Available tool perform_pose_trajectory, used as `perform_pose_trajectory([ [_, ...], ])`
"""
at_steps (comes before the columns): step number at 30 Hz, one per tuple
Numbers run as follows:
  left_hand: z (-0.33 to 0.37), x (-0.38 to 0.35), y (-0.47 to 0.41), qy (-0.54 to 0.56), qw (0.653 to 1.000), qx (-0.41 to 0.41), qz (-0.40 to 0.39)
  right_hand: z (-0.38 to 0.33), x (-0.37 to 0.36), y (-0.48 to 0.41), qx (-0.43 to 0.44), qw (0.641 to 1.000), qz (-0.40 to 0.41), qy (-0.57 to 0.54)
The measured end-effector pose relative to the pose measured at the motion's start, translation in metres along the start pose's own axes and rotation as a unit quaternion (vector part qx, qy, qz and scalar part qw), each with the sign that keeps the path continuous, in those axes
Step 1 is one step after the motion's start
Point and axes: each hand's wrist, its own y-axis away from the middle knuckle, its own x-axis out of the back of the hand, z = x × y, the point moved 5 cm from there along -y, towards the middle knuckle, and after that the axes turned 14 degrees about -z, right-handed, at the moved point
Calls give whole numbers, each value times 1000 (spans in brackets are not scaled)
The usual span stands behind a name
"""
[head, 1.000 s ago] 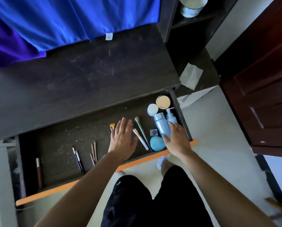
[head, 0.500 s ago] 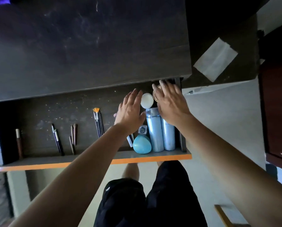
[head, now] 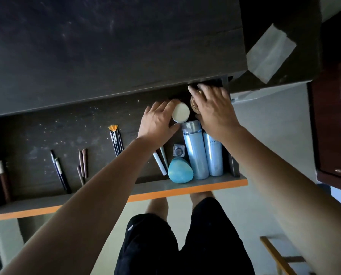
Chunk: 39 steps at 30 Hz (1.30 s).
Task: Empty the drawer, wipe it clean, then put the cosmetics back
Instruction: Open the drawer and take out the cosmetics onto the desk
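Both hands are deeper in the drawer than half a second back. Left hand [head: 157, 122] was flat beside the small round white jar [head: 181, 112]. Now its fingers wrap the far side and its thumb hooks the near edge, so it grips the jar. The jar's flat face tilts up toward the camera.

Right hand [head: 213, 108] has slid toward the back right corner. Its fingers bend over the round gold-lidded jar [head: 194, 103] with the thumb on the near side, and the jar is mostly covered. Reads as a grip. The two jars are just beside each other; can't tell if they touch.

In front of the right hand, a tall pale-blue bottle with clear cap [head: 195, 151] and a second pale-blue bottle [head: 213, 153] lie side by side along the right wall. Left of them is a small square clear pot [head: 178, 150], then a turquoise egg-shaped case [head: 180, 171] at the front wall.

A white stick [head: 159, 163] and a green-handled brush [head: 164, 157] poke out from under the left forearm. Further left:
- a bundle of thin dark brushes [head: 115, 139] with an orange fan tip
- brown pencils [head: 83, 163]
- dark-blue pencils [head: 60, 171]
- a brown tube with silver cap [head: 3, 179], far left

All cosmetics are still inside the open dark drawer [head: 86, 203], which has an orange-edged front rim and a floor speckled with pale dust. It is pulled out from under the dark table [head: 106, 46]. A folded white cloth [head: 270, 53] lies on a lower dark surface to the right.
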Motion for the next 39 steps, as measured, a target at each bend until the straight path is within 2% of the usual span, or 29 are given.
perform_pose_trajectory([
  [4,-18,7,15,55,996,39,54,0,0,-3,-9,999,2,-48],
  [10,-42,26,58,123,982,75,119,-7,16,7,-46,981,25,-186],
  [14,-49,56,82,130,974,54,180,-20,38,29,-60,957,42,-279],
  [20,-70,129,69,111,952,20,284,-49,102,6,-18,941,150,-302],
  [24,-99,171,29,93,957,57,270,-55,137,-50,-33,953,156,-259],
  [30,-118,216,-47,124,960,59,243,-41,189,-135,-40,963,151,-218],
  [35,-114,226,-117,151,966,65,200,-11,221,-185,-57,976,135,-161],
  [39,-98,225,-146,118,975,40,185,14,225,-197,-81,980,127,-127],
])
